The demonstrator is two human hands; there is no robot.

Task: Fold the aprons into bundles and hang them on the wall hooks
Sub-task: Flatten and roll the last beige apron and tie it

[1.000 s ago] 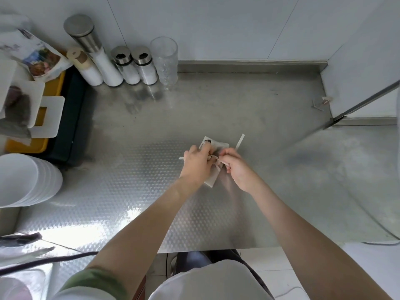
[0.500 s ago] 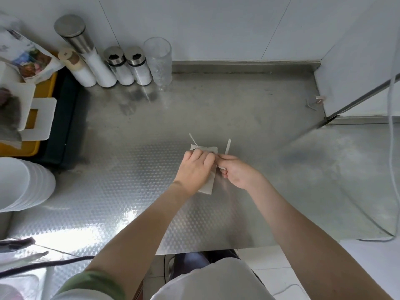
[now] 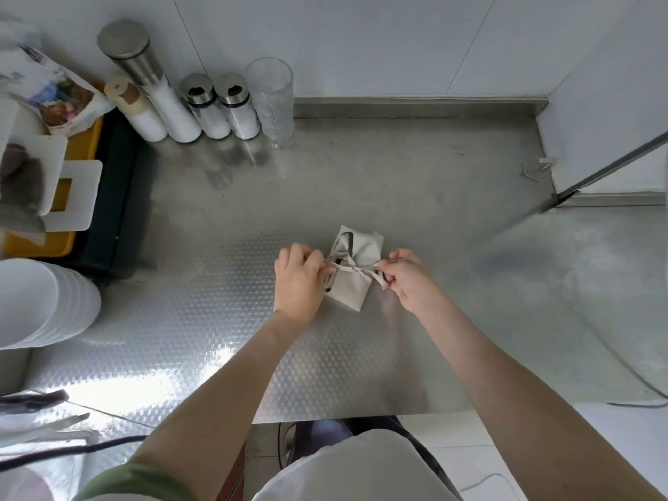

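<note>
A small beige apron bundle (image 3: pixel 356 283) lies folded on the steel counter (image 3: pixel 415 182), with its strap wound across the middle. My left hand (image 3: pixel 298 280) grips one strap end at the bundle's left side. On the right side, my right hand (image 3: pixel 408 278) pinches the other strap end (image 3: pixel 376 278). The strap runs taut between both hands over the bundle. No wall hooks are in view.
Several metal-lidded shakers (image 3: pixel 206 106) and a clear glass (image 3: pixel 271 95) stand at the back wall. A stack of white bowls (image 3: pixel 43 301) sits at the left, beside a dark bin (image 3: pixel 115 197) and a yellow tray (image 3: pixel 61 197). A wall panel (image 3: pixel 596 113) bounds the right.
My hands have moved apart, pulling the strap ends sideways across the bundle. The bundle, covered before by my left hand, now shows between them.
</note>
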